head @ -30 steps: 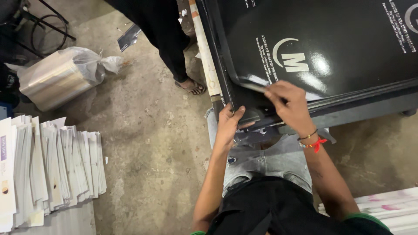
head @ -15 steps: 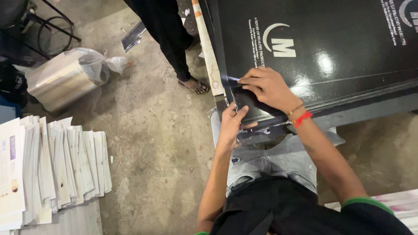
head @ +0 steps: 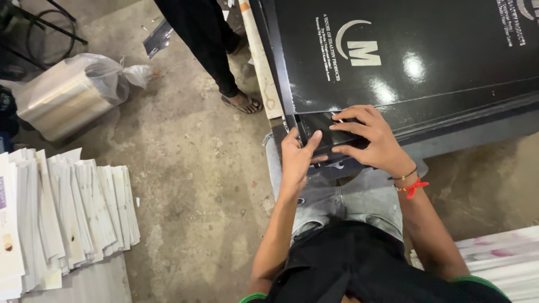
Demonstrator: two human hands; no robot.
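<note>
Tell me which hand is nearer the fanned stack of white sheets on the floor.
Left. The left hand grips the near edge of the small black piece, on the side toward the white sheets. The right hand lies flat across it, farther away.
</note>
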